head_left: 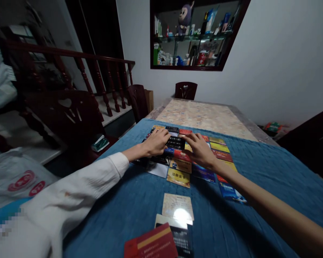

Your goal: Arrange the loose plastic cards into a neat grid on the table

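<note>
A black card (175,143) with pale lettering lies between my two hands, over the rows of laid-out cards. At its left edge, my left hand (157,141) has its fingers curled together. My right hand (200,149) has bent fingers at the card's right edge, its fingertips close to the corners. Just below are a blue and red card (181,155), an orange card (180,166) and a yellow-gold card (178,177). A whitish card (157,169) sits to the left of these, and a dark blue card (204,173) to the right. The hands partly cover several cards.
Closer to me on the blue cloth (110,211) are a cream card (177,206) with glare, a dark card (183,238) and a red card (152,243). A column with a blue card (231,192) runs along the right. Chairs stand left and behind.
</note>
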`<state>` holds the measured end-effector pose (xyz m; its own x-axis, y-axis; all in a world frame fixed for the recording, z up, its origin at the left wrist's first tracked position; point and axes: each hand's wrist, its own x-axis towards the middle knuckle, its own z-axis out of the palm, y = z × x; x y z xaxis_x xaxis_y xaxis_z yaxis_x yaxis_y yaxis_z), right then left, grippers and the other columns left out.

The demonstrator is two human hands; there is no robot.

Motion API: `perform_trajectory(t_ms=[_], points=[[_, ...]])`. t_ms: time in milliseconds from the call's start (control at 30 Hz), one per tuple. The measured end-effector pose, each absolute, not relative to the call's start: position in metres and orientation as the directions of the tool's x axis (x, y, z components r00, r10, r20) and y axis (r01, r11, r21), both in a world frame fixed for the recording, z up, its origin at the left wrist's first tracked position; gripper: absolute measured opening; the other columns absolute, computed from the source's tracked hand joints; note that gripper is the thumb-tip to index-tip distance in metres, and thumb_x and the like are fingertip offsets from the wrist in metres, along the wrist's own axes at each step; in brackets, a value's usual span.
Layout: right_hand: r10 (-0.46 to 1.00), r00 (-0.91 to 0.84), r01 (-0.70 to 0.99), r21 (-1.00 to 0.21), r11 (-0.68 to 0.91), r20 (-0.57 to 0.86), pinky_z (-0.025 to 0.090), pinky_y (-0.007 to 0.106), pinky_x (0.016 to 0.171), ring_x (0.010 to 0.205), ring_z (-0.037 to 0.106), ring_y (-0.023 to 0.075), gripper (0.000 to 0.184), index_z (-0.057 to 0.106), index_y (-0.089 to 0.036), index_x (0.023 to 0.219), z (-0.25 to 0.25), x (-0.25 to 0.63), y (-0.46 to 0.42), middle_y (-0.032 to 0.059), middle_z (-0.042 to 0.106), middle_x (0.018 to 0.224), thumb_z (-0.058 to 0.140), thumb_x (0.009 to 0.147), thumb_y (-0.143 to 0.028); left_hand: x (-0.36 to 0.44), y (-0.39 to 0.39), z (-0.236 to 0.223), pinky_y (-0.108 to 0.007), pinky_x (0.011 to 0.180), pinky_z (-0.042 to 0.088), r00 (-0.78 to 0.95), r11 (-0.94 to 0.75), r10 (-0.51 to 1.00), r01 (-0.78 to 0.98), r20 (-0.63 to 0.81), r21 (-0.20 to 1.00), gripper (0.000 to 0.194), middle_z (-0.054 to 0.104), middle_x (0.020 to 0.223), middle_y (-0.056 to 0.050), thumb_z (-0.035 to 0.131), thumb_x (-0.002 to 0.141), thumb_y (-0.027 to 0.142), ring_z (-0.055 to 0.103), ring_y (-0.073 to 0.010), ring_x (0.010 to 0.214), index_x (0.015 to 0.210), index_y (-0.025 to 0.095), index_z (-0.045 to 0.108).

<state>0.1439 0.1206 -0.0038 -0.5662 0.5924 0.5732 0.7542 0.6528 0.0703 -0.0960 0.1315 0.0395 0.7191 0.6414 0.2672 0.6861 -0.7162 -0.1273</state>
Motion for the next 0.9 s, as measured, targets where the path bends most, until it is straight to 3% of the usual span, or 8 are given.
perform_trajectory(t_ms=[400,633,900], points=[[0.684,-0.511,0.831,0.096,0.547,0.520,0.043,0.041,0.080,0.103,0.048,0.0312,0.045,0.063,-0.022,0.129,0.012,0.140,0.205,0.0131,0.063,0.121,0.066,0.084,-0.028,-0.086,0.210,0.055,-0.041,0.091,0.044,0.675,-0.654,0.703,0.737,0.224,-0.169,0.038,0.057,0.122,-0.015,0.064,0.080,0.015,0.048,-0.0313,0.116,0.117,0.011,0.059],[0.818,-0.422,0.896,0.043,0.441,0.391,0.040,0.041,0.084,0.112,0.046,0.0327,0.050,0.059,-0.026,0.137,0.019,0.132,0.240,0.0117,0.059,0.132,0.062,0.087,-0.029,-0.082,0.252,0.058,-0.040,0.092,0.045,0.640,-0.617,0.751,0.768,0.165,-0.171,0.030,0.056,0.126,-0.013,0.062,0.083,0.020,0.047,-0.0307,0.119,0.112,0.014,0.064],[0.872,-0.383,0.913,-0.020,0.408,0.306,0.039,0.041,0.085,0.117,0.044,0.0345,0.048,0.061,-0.029,0.135,0.014,0.129,0.272,0.0091,0.059,0.135,0.060,0.087,-0.029,-0.080,0.292,0.050,-0.040,0.094,0.044,0.626,-0.608,0.773,0.777,0.103,-0.163,0.036,0.057,0.124,-0.013,0.066,0.081,0.024,0.047,-0.0324,0.121,0.116,0.015,0.066]])
